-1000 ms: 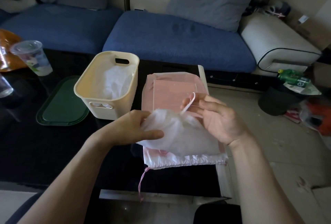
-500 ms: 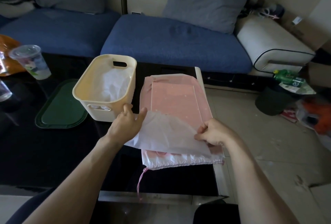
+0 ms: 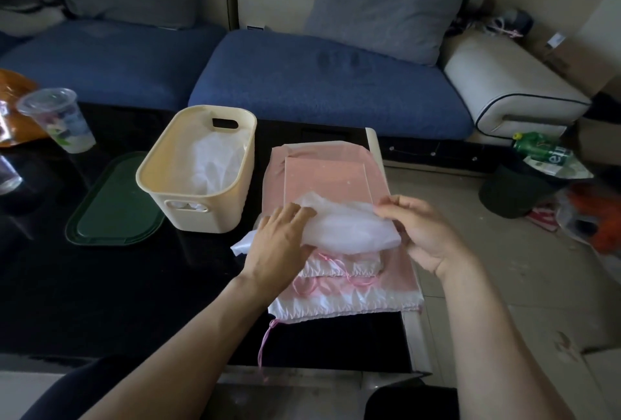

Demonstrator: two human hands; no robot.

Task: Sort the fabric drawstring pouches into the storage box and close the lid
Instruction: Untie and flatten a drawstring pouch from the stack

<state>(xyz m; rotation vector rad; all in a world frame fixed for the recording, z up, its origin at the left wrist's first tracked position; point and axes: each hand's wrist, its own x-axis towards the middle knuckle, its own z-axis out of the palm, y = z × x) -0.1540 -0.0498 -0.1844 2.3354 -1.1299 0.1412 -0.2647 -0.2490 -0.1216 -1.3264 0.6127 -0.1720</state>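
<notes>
Item under our fingers: one translucent white, crinkled fabric pouch (image 3: 349, 226), folded into a soft bundle whose long axis runs left to right between our hands. Our left hand (image 3: 280, 250) lies on its left end with fingers straight, pressing flat rather than curling; our right hand (image 3: 421, 233) pinches its upper right edge between thumb and fingertips. The bundle rests on a stack of flat pink drawstring pouches (image 3: 331, 181) with gathered white hems and thin pink cords (image 3: 331, 260), set at the right end of the glossy black table (image 3: 134, 285). Destination: a cream plastic storage box (image 3: 198, 170) with rounded corners and cut-out handles, standing open just left of and slightly beyond the stack, with white fabric already inside. We judge the left hand the nearer to the box, so the carry goes leftward and away from us, over the near rim. The dark green, flat, rounded plastic lid (image 3: 114, 204) lies on the table beside the box's left wall, not yet fitted. Further out: a clear plastic cup (image 3: 55, 120) at the table's far left, and a blue cushioned sofa (image 3: 322, 83) beyond. We expect the thin fabric to spring open if it is released loosely.
</notes>
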